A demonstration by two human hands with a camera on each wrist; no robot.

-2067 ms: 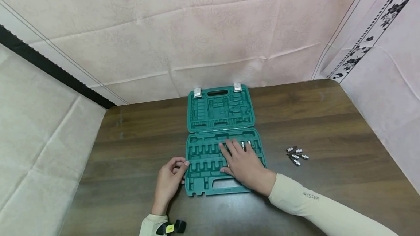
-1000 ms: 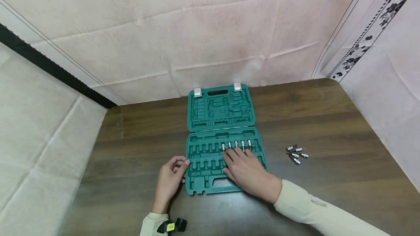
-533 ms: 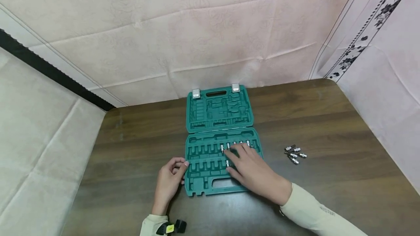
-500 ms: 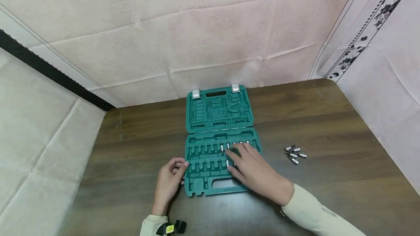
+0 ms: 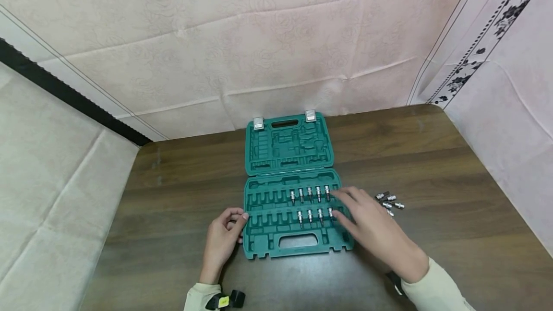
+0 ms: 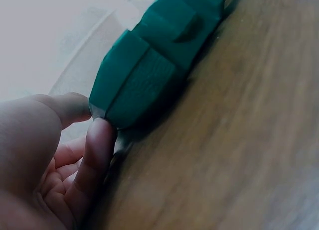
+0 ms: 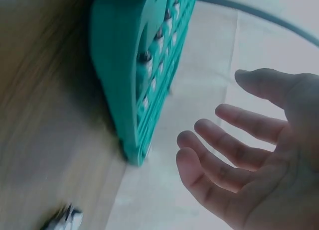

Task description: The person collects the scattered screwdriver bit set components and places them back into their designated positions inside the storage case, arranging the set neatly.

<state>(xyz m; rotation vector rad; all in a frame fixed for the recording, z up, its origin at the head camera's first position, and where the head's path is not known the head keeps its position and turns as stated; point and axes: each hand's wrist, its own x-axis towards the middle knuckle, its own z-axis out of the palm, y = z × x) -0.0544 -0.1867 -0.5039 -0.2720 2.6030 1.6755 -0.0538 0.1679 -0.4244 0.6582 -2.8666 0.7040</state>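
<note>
A green socket case [image 5: 258,247] lies unfolded on the wooden table, its lid away from me. Silver bit sockets [image 5: 309,193] stand in its upper row at the right half, with several more sockets [image 5: 310,216] in the row below. My left hand [image 5: 221,240] pinches the case's left edge between thumb and finger; the left wrist view shows the fingertips at the case corner [image 6: 142,83]. Over the case's right edge my right hand [image 5: 375,224] hovers with relaxed, spread fingers. Nothing is in that hand [image 7: 249,155] in the right wrist view.
A small pile of loose bit sockets [image 5: 398,205] lies on the table [image 5: 436,176] to the right, partly behind my right hand. The lid [image 5: 289,145] holds only moulded hollows. A pale cloth-covered wall [image 5: 268,61] rises behind the table's far edge.
My right hand has lifted off the sockets in the case and moved right, uncovering both rows. The left hand keeps its hold on the left edge.
</note>
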